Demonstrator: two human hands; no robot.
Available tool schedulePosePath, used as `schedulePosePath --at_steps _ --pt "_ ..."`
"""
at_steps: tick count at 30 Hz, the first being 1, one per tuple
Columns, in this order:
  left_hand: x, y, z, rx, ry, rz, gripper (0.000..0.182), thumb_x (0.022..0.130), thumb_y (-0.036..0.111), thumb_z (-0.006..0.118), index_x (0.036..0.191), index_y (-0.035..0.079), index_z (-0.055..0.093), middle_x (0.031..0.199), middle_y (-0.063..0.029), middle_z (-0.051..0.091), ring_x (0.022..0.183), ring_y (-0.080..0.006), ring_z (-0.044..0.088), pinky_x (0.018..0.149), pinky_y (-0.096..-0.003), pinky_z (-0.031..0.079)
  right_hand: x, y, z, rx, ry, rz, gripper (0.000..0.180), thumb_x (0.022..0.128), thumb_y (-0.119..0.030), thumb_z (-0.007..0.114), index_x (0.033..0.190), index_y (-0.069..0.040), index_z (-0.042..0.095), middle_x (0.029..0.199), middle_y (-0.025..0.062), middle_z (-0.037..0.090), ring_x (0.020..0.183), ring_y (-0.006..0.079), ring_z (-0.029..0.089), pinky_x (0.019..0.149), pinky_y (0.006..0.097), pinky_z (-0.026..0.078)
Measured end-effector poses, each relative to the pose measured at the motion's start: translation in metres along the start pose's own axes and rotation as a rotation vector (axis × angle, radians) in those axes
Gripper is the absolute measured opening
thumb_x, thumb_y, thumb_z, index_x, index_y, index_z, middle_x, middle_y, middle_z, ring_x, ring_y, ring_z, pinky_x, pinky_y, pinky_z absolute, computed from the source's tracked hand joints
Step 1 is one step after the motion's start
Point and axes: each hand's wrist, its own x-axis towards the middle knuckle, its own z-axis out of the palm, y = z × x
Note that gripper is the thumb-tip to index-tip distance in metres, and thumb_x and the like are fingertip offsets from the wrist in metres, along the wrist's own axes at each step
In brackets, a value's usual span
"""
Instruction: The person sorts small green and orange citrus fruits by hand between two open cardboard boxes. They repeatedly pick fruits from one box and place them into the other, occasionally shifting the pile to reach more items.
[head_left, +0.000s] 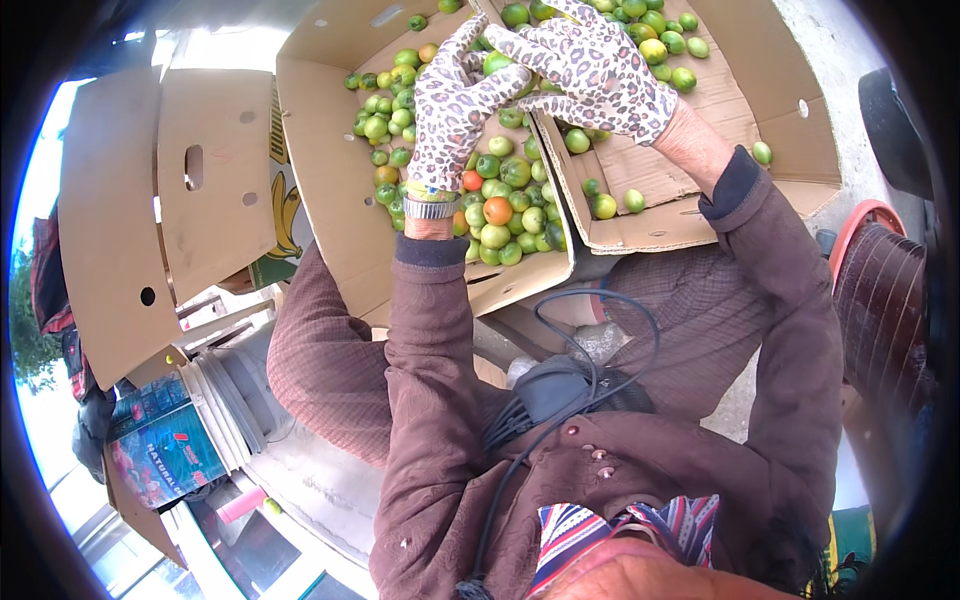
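Note:
Green tomatoes (515, 172), with a few orange ones (496, 211) among them, fill much of the left cardboard box (330, 172). My left hand (461, 97), in a leopard-print glove with a metal-banded watch (430, 207) at the wrist, is above this box with its fingers closed around a green tomato (496, 63). Close beside it, my right hand (600, 75), in a matching glove, reaches over the boxes' shared edge, fingers spread and fingertips near the same tomato. Whether the right hand grips anything is hidden. More green tomatoes (652, 51) lie in the right cardboard box (787, 105).
Upright cardboard panels (214, 176) and a banana carton (285, 210) stand at the left. Stacked buckets (225, 412) are lower left. A reddish-rimmed basket (877, 300) is at the right. A looped black cable (652, 322) hangs before my lap.

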Motion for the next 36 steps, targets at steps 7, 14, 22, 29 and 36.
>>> schedulePosePath --at_steps 7,14,22,29,36 --pt "0.004 -0.016 -0.007 -0.113 0.032 0.006 0.058 0.094 0.013 0.075 0.145 -0.004 0.052 0.12 -0.0153 0.07 0.104 -0.0185 0.069 0.089 -0.0313 0.059 -0.023 0.019 0.017 -0.249 -0.063 -0.002 0.055 0.096 -0.026 0.066 0.149 -0.017 0.055 0.139 0.0086 0.064 0.124 0.0268 0.063 0.103 0.0429 0.051" --pt "-0.003 -0.14 -0.11 0.277 0.671 -0.247 0.04 0.097 0.013 0.07 0.129 -0.009 0.064 0.116 -0.0188 0.072 0.102 -0.0222 0.07 0.08 -0.032 0.059 -0.031 0.066 0.025 -0.381 -0.09 0.356 0.048 0.09 -0.018 0.063 0.136 -0.005 0.06 0.124 0.0196 0.064 0.122 0.0427 0.056 0.111 0.0519 0.04" --pt "-0.02 -0.15 -0.061 0.982 0.169 -0.564 0.042 0.086 0.037 0.076 0.11 0.003 0.076 0.109 -0.0195 0.075 0.105 -0.0331 0.071 0.095 -0.0426 0.054 -0.056 0.08 0.018 -0.415 -0.153 0.541 0.046 0.095 -0.014 0.055 0.14 -0.004 0.057 0.138 0.0224 0.055 0.135 0.0415 0.046 0.118 0.0496 0.033" --pt "-0.032 -0.142 -0.018 1.156 0.02 -0.594 0.058 0.084 0.042 0.076 0.127 0.004 0.066 0.117 -0.0204 0.072 0.113 -0.0361 0.068 0.099 -0.0479 0.053 -0.051 0.074 0.016 -0.346 -0.205 0.585 0.046 0.1 -0.009 0.048 0.144 -0.003 0.055 0.151 0.0248 0.048 0.146 0.0405 0.037 0.125 0.0477 0.026" --pt "-0.037 -0.163 -0.04 1.018 0.175 -0.563 0.038 0.081 0.021 0.073 0.115 0.004 0.071 0.109 -0.0226 0.073 0.104 -0.0387 0.069 0.092 -0.0458 0.055 -0.05 0.071 0.025 -0.298 -0.19 0.525 0.044 0.102 -0.011 0.043 0.143 -0.004 0.057 0.153 0.0259 0.047 0.15 0.0401 0.035 0.126 0.0482 0.025"
